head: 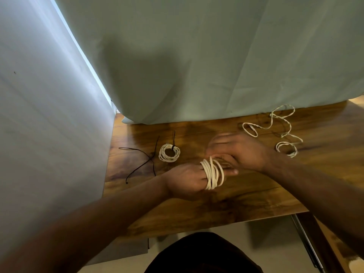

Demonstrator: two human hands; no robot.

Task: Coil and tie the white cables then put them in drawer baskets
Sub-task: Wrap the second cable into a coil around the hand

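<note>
Head view: fingers (230, 171) of left hand (187, 179) were straight and pressed together, with white cable coil (213, 174) wound round them, centre frame over the table (197, 209). Right hand (242, 152) was blurred at the coil, grip unreadable. Tied coil (169, 152) and black zip ties (143, 162) sat left of centre. Loose white cable (283, 131) lay at right.

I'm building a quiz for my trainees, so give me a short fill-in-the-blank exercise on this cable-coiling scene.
1. The left hand has white cable wound around its ____.
2. The finished coil on the table is bound by a ____ tie.
3. Two loose ties lie to that coil's ____.
4. The uncoiled cable lies at the table's ____ side.
Missing words: fingers; black; left; right.
</note>
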